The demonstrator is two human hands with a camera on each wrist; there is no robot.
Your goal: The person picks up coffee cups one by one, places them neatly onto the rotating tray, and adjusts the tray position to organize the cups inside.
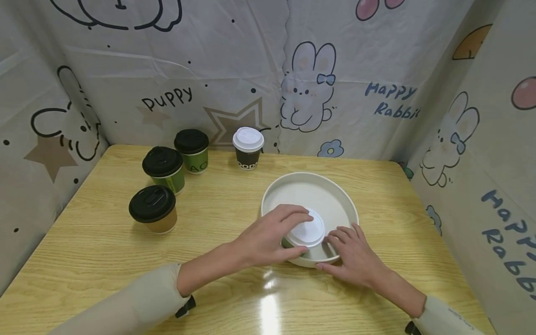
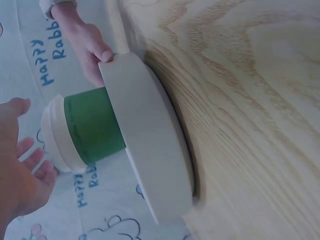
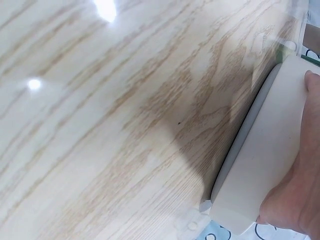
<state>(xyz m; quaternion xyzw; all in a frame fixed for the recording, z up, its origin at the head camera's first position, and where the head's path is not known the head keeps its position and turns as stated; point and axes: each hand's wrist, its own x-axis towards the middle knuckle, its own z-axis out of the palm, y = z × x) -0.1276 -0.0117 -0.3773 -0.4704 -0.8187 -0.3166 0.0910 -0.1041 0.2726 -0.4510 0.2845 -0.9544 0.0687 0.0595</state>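
Observation:
A green paper cup [image 2: 95, 127] with a white lid [image 1: 307, 232] stands upright inside a round cream tray [image 1: 310, 184]. Beside that lid, my left hand [image 1: 272, 237] has its fingers apart; the left wrist view shows a gap between them and the cup. My right hand [image 1: 358, 258] grips the tray's near right rim, thumb against the outer wall and fingers over the inside. In the right wrist view, the tray's side wall [image 3: 262, 150] lies under that hand, low over the wooden table.
At the left stand a brown cup [image 1: 161, 223] and two green cups, one in the middle [image 1: 173, 181] and one farther back [image 1: 197, 163], all black-lidded. A dark cup [image 1: 247, 158] with a white lid stands near the back cloth wall [image 1: 234, 70]. Printed cloth also flanks the wooden table [image 1: 217, 204].

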